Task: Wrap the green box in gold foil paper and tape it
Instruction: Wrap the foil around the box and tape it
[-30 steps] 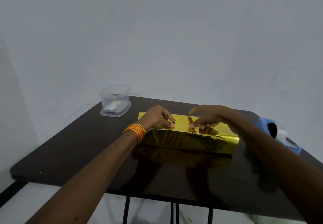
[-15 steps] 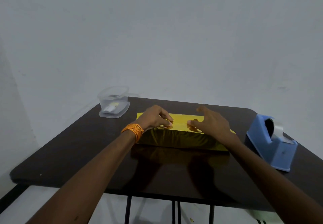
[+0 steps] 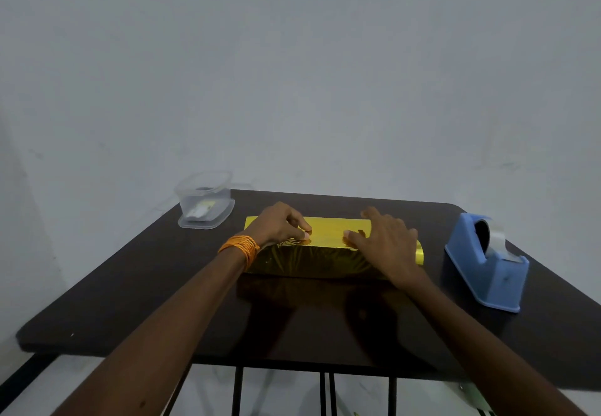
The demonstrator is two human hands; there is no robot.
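The left hand (image 3: 279, 225) is set on the left part of the parcel's top, fingers bent and tips pressed to the gold foil paper (image 3: 328, 232); whether anything is pinched cannot be told. The right hand (image 3: 383, 243) is laid flat, fingers extended, on the right part. The green box, fully covered, lies mid-worktop (image 3: 162, 285). It is judged light and stiff, its foil slippery and easily creased, and best held by flat pressure along the top seam. A tape dispenser (image 3: 484, 263) stands to the right and a clear container (image 3: 205, 202) at the far left.
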